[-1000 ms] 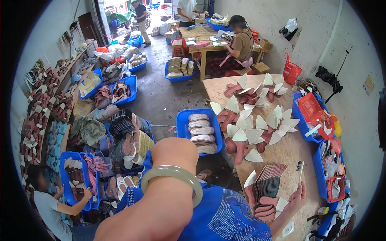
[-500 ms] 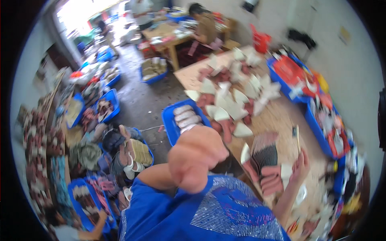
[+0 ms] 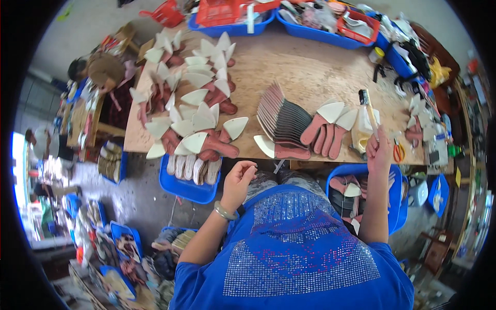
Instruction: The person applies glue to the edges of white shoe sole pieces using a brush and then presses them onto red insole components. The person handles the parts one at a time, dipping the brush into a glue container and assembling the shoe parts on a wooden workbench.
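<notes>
My right hand (image 3: 380,150) grips a brush (image 3: 368,108) by its pale handle, dark bristles pointing up and away over the table. My left hand (image 3: 239,181) is curled closed just off the table's near edge; whether its fingers pinch anything small cannot be made out. Between the hands, a fan of overlapping pink and dark sole-shaped pieces (image 3: 289,121) lies on the table. Several pink pieces with white pointed tips (image 3: 325,132) rest at its right side. One more pink piece (image 3: 292,151) with a white tip lies along the near edge.
The plywood table (image 3: 305,62) carries more white-tipped pink pieces (image 3: 206,116) at left. Orange-handled scissors (image 3: 399,151) lie right of the brush. Blue bins stand below the edge, one with pale soles (image 3: 194,169), another with pink pieces (image 3: 351,186). Someone sits far left (image 3: 103,70).
My view has turned to face the table squarely. My left hand has come down from close before the camera to near the table edge. The brush stays in my right hand.
</notes>
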Available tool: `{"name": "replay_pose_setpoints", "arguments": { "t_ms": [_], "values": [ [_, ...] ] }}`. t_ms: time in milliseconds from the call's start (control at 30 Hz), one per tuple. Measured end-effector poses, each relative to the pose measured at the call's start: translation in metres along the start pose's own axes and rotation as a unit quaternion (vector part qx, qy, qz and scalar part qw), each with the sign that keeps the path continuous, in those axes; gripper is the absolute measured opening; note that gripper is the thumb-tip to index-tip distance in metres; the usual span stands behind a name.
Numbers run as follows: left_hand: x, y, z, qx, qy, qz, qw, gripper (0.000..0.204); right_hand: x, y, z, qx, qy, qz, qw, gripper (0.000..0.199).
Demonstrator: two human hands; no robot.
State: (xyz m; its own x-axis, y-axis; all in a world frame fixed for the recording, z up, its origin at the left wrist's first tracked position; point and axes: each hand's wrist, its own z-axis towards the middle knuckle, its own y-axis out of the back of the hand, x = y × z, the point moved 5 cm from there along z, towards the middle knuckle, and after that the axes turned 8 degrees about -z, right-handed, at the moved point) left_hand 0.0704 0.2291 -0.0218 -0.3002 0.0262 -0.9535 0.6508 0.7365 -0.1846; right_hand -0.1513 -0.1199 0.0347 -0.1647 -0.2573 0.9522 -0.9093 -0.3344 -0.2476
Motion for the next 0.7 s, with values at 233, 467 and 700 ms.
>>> {"name": "replay_pose_setpoints", "arguments": {
  "t_ms": [233,467,700],
  "values": [
    [0.073,0.011,0.069,0.106,0.143,0.034,0.984,0.023,-0.007,0.018,-0.049,-0.118,0.003,0.009,0.993,0.026],
    [0.111,-0.007,0.108,0.205,0.081,0.168,0.961,0.023,-0.032,0.035,-0.097,-0.197,-0.019,0.0,0.98,0.031],
    [0.098,-0.079,0.156,0.222,-0.062,0.278,0.933,0.024,-0.057,0.09,-0.111,-0.284,-0.059,-0.082,0.954,0.03]
  ]
}}
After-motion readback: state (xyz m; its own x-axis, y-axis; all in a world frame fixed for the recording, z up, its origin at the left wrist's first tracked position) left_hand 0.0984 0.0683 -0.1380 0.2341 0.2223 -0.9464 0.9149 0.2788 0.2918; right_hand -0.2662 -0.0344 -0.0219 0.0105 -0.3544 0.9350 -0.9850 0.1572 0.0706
